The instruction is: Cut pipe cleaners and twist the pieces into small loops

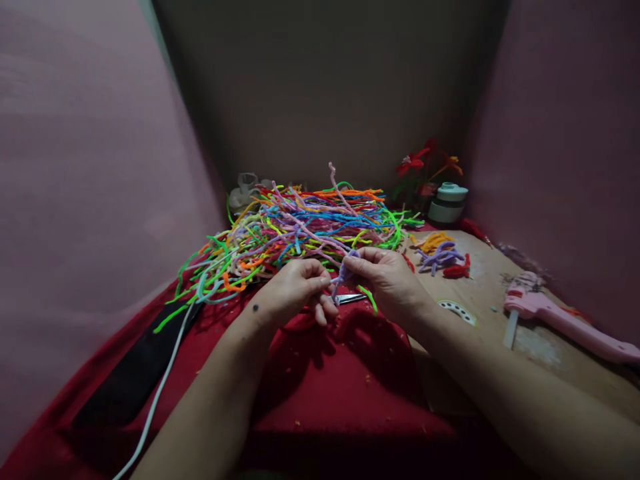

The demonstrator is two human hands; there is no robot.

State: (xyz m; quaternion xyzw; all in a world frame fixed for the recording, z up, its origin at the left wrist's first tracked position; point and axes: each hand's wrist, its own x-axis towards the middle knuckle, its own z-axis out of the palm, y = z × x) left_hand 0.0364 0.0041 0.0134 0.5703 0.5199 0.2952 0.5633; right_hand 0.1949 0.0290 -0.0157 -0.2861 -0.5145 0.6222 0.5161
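Observation:
My left hand (295, 290) and my right hand (387, 277) meet over a red cloth (350, 393), both pinching a short lilac pipe cleaner piece (344, 272) between their fingertips. Just behind them lies a big tangled heap of coloured pipe cleaners (300, 230) in green, orange, blue, pink and yellow. Scissors (350, 299) lie on the cloth under my hands, mostly hidden.
A pink glue gun (560, 317) lies on the wooden board (500, 293) at the right, near small yellow, lilac and red pipe-cleaner bits (443, 257). Tape rolls (447, 203) and made flowers (425, 163) stand at the back right. A white cable (160, 387) runs along the left. Pink walls close both sides.

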